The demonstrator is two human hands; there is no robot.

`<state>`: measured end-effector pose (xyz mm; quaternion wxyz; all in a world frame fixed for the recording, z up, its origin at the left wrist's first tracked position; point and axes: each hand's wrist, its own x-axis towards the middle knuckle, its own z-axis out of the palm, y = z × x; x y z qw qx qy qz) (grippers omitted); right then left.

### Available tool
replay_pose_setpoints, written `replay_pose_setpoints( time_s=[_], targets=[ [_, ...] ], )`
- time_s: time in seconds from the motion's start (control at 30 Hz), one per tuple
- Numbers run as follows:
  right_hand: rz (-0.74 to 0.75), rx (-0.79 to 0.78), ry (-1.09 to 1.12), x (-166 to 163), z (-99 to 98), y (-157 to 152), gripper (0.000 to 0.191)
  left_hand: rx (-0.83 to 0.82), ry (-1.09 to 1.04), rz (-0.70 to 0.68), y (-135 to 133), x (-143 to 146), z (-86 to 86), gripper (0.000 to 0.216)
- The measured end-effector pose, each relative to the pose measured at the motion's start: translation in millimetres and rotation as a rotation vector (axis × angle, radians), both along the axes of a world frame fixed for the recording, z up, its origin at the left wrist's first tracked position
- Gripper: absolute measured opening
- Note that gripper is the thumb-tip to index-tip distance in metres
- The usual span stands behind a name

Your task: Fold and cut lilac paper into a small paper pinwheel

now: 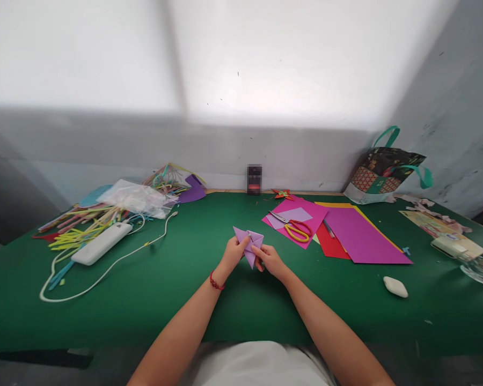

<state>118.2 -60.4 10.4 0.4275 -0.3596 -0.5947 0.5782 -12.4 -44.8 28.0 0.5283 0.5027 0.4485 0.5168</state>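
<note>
A folded lilac paper piece (249, 244) with pointed corners is held just above the green table (185, 289), in the middle. My left hand (235, 253) pinches its left side; a red bead bracelet sits on that wrist. My right hand (268, 258) grips its lower right part with closed fingers. Both hands meet on the paper.
Yellow-handled scissors (295, 228) lie on magenta, red and yellow paper sheets (354, 236) to the right. A white power bank (101, 242) with a cable, coloured straws (84, 222) and a plastic bag sit left. A patterned bag (380, 174) stands back right, a white eraser-like lump (395, 286) in front.
</note>
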Motion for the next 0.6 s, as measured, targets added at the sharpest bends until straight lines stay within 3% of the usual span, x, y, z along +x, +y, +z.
replay_pose_setpoints(
  time_s=[0.17, 0.4, 0.6],
  targets=[
    [-0.033, 0.009, -0.041, -2.8, 0.3, -1.5, 0.047, 0.096, 0.105, 0.070, -0.6, -0.6, 2.6, 0.043],
    [-0.077, -0.001, -0.059, -5.4, -0.6, -1.7, 0.049, 0.115, 0.169, 0.057, 0.2, -1.7, 1.6, 0.045],
    [-0.048, -0.031, 0.009, -2.2, -0.7, 1.2, 0.047, 0.016, 0.067, -0.029, 2.6, 3.4, -5.4, 0.051]
  ],
)
